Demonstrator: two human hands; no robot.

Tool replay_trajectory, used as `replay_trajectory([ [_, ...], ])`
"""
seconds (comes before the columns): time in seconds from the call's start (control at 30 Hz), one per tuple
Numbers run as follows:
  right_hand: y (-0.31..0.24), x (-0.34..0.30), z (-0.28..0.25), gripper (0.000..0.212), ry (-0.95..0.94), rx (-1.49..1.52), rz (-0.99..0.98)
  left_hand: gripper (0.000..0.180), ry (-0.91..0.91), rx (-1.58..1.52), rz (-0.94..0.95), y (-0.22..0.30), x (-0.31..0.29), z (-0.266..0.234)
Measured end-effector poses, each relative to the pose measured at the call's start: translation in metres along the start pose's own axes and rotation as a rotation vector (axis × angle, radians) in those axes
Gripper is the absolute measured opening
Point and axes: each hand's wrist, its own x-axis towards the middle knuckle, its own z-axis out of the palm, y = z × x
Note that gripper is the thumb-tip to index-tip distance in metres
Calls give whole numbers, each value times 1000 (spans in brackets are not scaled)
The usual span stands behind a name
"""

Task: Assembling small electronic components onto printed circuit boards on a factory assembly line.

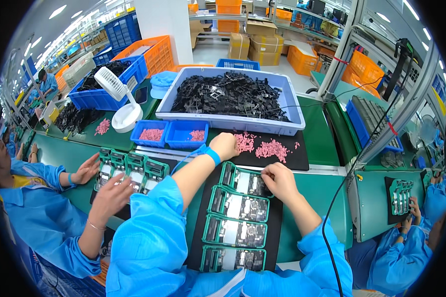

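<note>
Several green-framed circuit board fixtures point(239, 207) lie in a column on a black mat in front of me. My right hand point(278, 179) rests with bent fingers on the right end of the topmost fixture point(245, 181). My left hand point(226, 145), a blue strap on its wrist, reaches forward to the pile of small pink parts point(262, 147) on a black mat point(300, 161) and is closed over some of them. What the fingers of either hand pinch is hidden.
A large grey-blue bin of black plastic parts point(230, 96) stands behind the pink pile. Two small blue trays point(169, 134) hold pink parts. A white desk fan point(119, 99) stands at left. A co-worker's hands point(100, 185) work fixtures at left; another person sits at right point(411, 218).
</note>
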Motion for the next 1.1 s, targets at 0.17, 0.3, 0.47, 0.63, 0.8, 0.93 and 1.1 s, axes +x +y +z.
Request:
replay_trajectory([
  [0.17, 27, 55, 37, 6, -32, -140, 42, 20, -27, 6, 32, -4, 9, 11],
  [0.3, 28, 81, 52, 5, -26, -189, -40, 13, -97, 28, 61, -10, 14, 8],
  [0.47, 10, 89, 49, 7, -135, -179, -25, 11, -105, 12, 60, -15, 9, 1],
  [0.63, 21, 86, 60, 10, -255, -208, -170, 11, -188, -6, 79, -3, 9, -8],
  [0.8, 14, 79, 50, 12, -233, -315, -168, 11, -242, 46, 192, -1, 2, -7],
  [0.93, 8, 61, 21, 13, -154, -204, -24, 12, -280, 80, 230, -1, 1, -11],
  [1.1, 30, -5, -14, 8, -32, -168, 99, 11, -215, -106, 243, 15, 1, -19],
])
